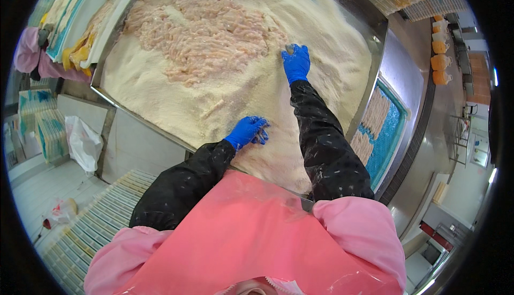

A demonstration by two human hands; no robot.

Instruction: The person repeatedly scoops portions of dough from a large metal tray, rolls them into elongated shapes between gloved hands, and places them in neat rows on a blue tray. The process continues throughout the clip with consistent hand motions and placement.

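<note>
My left hand (249, 131), in a blue glove, is low over the crumb-like coating (333, 74) close to the tray's near edge. Its fingers are curled, and whether they hold anything is hidden. Farther out, my right hand (296, 62), also blue-gloved, reaches to the right edge of a heap of raw pale-pink meat strips (209, 37). Its fingers bend inward around a small greyish patch that I cannot make out. Both hands are above a large metal tray (376, 50) spread with the coating. One coated strip (213, 109) lies alone left of my hands.
Right of the tray, a blue-lined rack (387, 150) carries rows of coated strips (375, 112). Stacked trays (100, 214) stand at lower left. A person in pink sleeves (27, 50) is beside white tubs (104, 17) at upper left. Orange-filled jugs (441, 62) line the far right.
</note>
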